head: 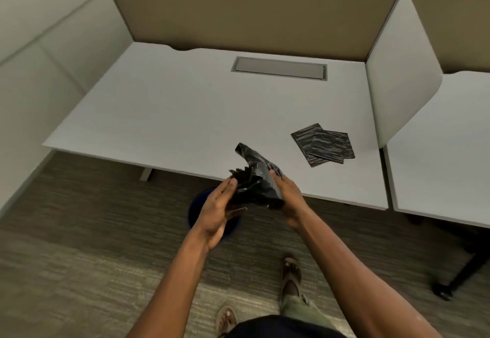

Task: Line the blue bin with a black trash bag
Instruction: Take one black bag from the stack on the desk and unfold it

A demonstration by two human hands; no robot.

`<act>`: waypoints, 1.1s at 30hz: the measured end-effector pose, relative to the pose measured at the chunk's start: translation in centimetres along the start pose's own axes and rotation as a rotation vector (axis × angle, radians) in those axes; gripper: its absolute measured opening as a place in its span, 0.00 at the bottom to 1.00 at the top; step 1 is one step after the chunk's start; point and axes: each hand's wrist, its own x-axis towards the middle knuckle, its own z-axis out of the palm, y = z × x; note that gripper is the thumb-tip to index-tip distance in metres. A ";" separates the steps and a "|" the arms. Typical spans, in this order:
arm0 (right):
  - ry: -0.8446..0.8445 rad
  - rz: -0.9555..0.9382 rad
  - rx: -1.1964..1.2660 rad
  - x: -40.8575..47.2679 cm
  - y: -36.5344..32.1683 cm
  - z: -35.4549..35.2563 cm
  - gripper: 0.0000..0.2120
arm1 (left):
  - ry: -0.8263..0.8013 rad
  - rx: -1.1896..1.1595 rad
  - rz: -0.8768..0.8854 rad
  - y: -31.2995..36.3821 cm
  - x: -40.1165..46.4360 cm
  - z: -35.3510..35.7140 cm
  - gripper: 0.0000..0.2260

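A crumpled, partly unfolded black trash bag (256, 178) is held in the air over the desk's front edge. My right hand (287, 197) grips its right side. My left hand (218, 210) touches its left side, fingers spread against the plastic. The blue bin (197, 205) stands on the carpet below, mostly hidden behind my left hand and wrist; only part of its dark rim shows.
Two folded black bags (324, 144) lie on the white desk (172, 109) to the right. A grey cable hatch (279, 68) sits at the desk's back. Tan partition panels enclose the desk. A chair base (456, 276) stands at the right. My sandalled feet are on the carpet.
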 end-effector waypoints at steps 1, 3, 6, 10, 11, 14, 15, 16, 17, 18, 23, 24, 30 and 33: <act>0.011 -0.010 -0.018 -0.6 0.6 0.8 0.19 | -0.016 -0.007 0.006 0.1 -1.3 -0.8 0.26; 0.026 -0.027 0.040 -1.8 1.5 2.2 0.20 | -0.025 -0.017 0.020 0.0 -3.8 -2.3 0.23; -0.021 0.012 0.299 -3.4 2.3 3.7 0.19 | 0.022 -0.067 0.035 -0.6 -7.3 -4.3 0.23; -0.002 0.006 0.465 -5.8 2.8 4.5 0.17 | 0.091 -0.108 0.054 -1.3 -11.2 -7.0 0.23; 0.009 0.000 0.475 -6.4 3.0 4.6 0.16 | 0.129 -0.053 0.066 -1.3 -12.0 -7.6 0.20; 0.024 -0.050 0.424 -7.6 4.1 4.9 0.20 | 0.353 0.159 0.090 -1.0 -13.5 -9.2 0.15; 0.041 -0.085 0.334 -8.0 4.4 5.0 0.20 | 0.426 0.193 0.089 -0.9 -13.9 -9.6 0.18; 0.062 -0.132 0.213 -8.3 4.6 5.2 0.20 | 0.485 0.188 0.078 -0.6 -14.2 -10.0 0.22; 0.087 -0.197 0.076 -8.5 4.8 5.3 0.21 | 0.522 0.129 0.053 -0.3 -14.5 -10.4 0.25; 0.107 -0.271 -0.047 -8.7 5.0 5.5 0.23 | 0.524 0.007 0.020 0.0 -14.7 -10.8 0.27; 0.100 -0.450 -0.326 -9.0 4.6 6.5 0.27 | 0.264 -0.635 0.049 2.8 -16.0 -12.7 0.25; 0.070 -0.436 -0.362 -9.0 4.3 6.6 0.27 | 0.246 -0.665 0.078 3.4 -15.9 -12.7 0.21; -0.245 -0.394 -0.608 -10.8 3.6 5.0 0.33 | 0.226 -0.728 0.144 8.3 -13.2 -11.4 0.13; -0.331 -0.342 -0.680 -11.8 3.8 3.9 0.24 | 0.291 -0.737 0.142 10.7 -10.9 -12.8 0.12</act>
